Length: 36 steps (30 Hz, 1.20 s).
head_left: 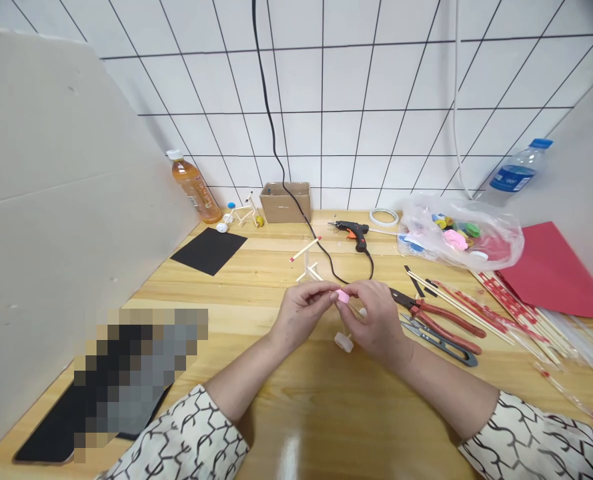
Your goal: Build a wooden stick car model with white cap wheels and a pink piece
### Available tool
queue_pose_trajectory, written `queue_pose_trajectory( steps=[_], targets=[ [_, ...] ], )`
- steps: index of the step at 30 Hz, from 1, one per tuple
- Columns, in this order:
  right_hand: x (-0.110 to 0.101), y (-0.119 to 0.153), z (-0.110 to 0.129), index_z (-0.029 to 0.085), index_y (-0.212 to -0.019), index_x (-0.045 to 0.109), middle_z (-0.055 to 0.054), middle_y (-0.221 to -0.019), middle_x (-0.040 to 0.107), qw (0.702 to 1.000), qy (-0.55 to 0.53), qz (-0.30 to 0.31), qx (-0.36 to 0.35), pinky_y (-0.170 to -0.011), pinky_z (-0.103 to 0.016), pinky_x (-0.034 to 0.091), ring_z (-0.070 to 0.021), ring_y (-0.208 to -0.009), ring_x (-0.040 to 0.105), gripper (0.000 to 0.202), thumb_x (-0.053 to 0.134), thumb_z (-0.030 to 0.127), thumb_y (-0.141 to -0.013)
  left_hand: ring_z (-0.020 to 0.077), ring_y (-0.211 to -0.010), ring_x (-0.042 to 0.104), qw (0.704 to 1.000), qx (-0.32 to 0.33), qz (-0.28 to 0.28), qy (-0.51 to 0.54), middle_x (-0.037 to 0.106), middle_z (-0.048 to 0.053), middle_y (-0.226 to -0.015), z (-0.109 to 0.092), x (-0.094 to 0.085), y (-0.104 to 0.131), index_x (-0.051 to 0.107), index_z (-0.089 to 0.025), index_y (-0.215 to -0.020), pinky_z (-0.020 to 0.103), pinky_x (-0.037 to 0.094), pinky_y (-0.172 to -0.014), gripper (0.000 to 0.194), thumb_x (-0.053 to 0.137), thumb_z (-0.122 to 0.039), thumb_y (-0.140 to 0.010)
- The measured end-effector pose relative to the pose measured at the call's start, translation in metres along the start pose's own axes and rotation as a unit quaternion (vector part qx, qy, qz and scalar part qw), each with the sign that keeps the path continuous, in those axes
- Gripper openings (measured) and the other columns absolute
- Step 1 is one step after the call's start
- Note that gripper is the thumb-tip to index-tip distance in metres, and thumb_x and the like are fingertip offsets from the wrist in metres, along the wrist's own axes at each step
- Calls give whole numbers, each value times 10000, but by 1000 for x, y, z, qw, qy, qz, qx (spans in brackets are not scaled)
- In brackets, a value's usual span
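My left hand (301,307) and my right hand (379,320) meet over the middle of the table. Between their fingertips is a pink bottle cap (343,296), pinched from both sides. It belongs with, or sits right against, a small frame of pale wooden sticks (312,272) that rises behind my hands. A red-tipped crossbar (305,249) tops that frame. Under my right hand shows a whitish cap (343,342) near a stick end, and another small white round piece (363,312) is partly covered by the fingers. How the pink cap joins the sticks is hidden.
Right of my hands lie red-handled pliers (446,320), grey snips (441,343) and bundled sticks (521,313). Behind are a glue gun (352,231), a bag of caps (501,240), a cardboard box (286,205) and a finished-looking stick model (243,213). Bottles stand at both sides.
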State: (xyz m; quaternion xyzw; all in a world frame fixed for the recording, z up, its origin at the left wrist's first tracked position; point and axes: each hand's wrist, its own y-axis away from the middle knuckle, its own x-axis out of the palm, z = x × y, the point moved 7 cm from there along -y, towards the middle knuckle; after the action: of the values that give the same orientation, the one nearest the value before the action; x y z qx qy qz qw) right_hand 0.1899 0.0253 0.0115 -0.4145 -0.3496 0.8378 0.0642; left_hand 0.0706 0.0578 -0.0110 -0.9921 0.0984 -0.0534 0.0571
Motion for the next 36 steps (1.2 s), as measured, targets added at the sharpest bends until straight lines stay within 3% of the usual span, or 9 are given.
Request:
queue_pose_trajectory(
  steps=[6,12,36],
  targets=[
    [-1,0,0,189,-827,572,-41,-764,639,1000,-1,-7,2,-699,-331,372,-185,-754,559,83,514,248,-835,99,-575,551,1000,7,-5,-13,677,24,-671,0,0,-2,714,-156,-732,200,441,-537,88,683,-232,-699],
    [-5,4,-7,185,-848,572,-52,-794,641,1000,15,-2,12,-699,-333,374,-197,-772,566,139,557,317,-809,69,-509,483,1000,2,-22,-10,639,1,-608,3,-5,-1,721,-151,-832,189,402,-494,185,696,-243,-674],
    [-5,5,-1,184,-812,596,-40,-747,644,999,50,1,-7,-694,-332,353,-182,-735,544,130,513,275,-854,124,-633,595,999,22,-10,-34,706,45,-752,5,-2,-2,727,-165,-783,215,474,-554,125,678,-245,-700]
  ],
)
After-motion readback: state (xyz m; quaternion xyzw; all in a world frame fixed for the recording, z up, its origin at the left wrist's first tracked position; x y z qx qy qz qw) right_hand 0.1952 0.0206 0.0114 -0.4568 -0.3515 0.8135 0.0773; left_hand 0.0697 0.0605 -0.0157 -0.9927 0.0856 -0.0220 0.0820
